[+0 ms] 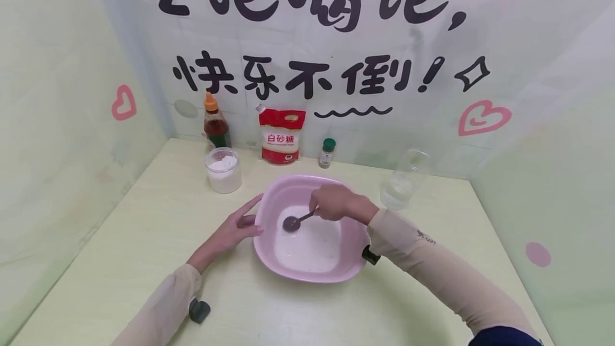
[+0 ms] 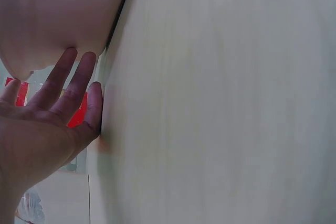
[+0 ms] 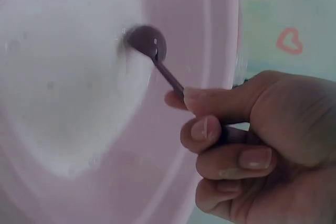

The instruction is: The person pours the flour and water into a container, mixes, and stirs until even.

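A pink plastic basin (image 1: 356, 268) stands mid-table with a whitish liquid (image 1: 309, 247) in its bottom. My right hand (image 1: 336, 203) is over the basin and grips a dark brown spoon (image 1: 291, 223) by its handle. In the right wrist view the spoon's bowl (image 3: 149, 43) sits at the edge of the liquid, and the fingers are curled round the handle. At the basin's left side is my left hand (image 1: 235, 230), its thumb by the rim. The left wrist view has the fingers (image 2: 79, 80) extended, their tips against the outer wall (image 2: 58, 14).
Behind the basin stand a tub of white powder (image 1: 225, 178), a sauce bottle (image 1: 216, 127) with an orange cap, a red and white sugar bag (image 1: 281, 138) and a small green-capped bottle (image 1: 327, 152). A clear jug (image 1: 399, 188) is at the back right. Printed sheets wall the table.
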